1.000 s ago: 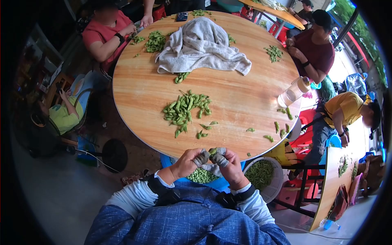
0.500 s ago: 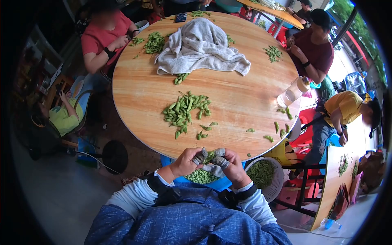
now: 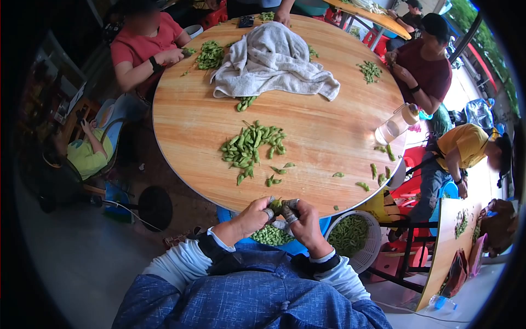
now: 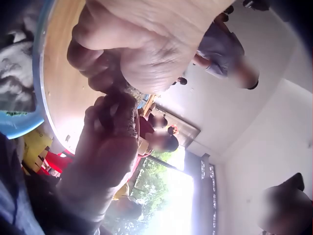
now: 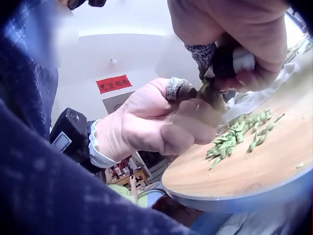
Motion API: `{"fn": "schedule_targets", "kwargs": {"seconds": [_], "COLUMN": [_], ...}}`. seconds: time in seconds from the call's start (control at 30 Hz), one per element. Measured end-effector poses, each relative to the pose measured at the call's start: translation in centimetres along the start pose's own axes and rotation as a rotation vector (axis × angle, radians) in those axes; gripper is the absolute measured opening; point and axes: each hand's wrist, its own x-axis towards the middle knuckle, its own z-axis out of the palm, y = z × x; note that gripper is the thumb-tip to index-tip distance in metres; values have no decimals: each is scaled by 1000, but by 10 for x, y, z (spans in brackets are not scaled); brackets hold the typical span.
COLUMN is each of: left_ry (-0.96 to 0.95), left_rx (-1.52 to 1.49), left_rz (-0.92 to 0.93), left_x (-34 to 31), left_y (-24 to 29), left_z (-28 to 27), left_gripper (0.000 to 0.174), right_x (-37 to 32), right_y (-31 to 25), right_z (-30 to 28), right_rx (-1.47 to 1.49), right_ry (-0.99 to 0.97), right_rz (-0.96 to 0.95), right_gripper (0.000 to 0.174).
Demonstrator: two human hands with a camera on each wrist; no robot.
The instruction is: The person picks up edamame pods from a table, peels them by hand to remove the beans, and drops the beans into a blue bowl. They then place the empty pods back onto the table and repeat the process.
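Note:
My left hand (image 3: pixel 251 218) and right hand (image 3: pixel 308 226) meet at the near edge of the round table (image 3: pixel 329 131). Between them a green soybean pod (image 3: pixel 278 206) is pinched by the fingers of both; the right wrist view shows the pod (image 5: pixel 209 92) close up. Grey fabric wraps cover the thumbs. Beneath the hands, shelled green beans (image 3: pixel 271 236) lie in a blue basin (image 3: pixel 297 248), with a pale cloth partly hidden there. Ahead on the table is a loose pile of pods (image 3: pixel 249 145). In the left wrist view the pod is hidden by fingers.
A grey towel (image 3: pixel 274 60) covers a mound farther back. At the table's right stand a water bottle (image 3: pixel 395 123) and scattered pods (image 3: pixel 374 171). A white basket (image 3: pixel 375 236) of green pods is beside my right arm. Several people sit around the table.
My hands stay together over the basin, turning the pod between the fingers. Across the table, a standing person's hand now rests on the tabletop behind the towel.

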Motion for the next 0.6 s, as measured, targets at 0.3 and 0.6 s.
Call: {"fn": "schedule_targets", "kwargs": {"seconds": [0.3, 0.6], "left_ry": [-22, -84], "left_rx": [339, 217], "left_rz": [271, 21], "left_x": [-7, -5], "left_y": [4, -16], "left_z": [-8, -12], "left_gripper": [16, 8], "right_x": [-7, -5], "right_y": [10, 23], "right_z": [0, -15], "right_rx": [8, -17], "right_ry": [-97, -298], "right_rz": [20, 150], "right_gripper": [11, 8]}}
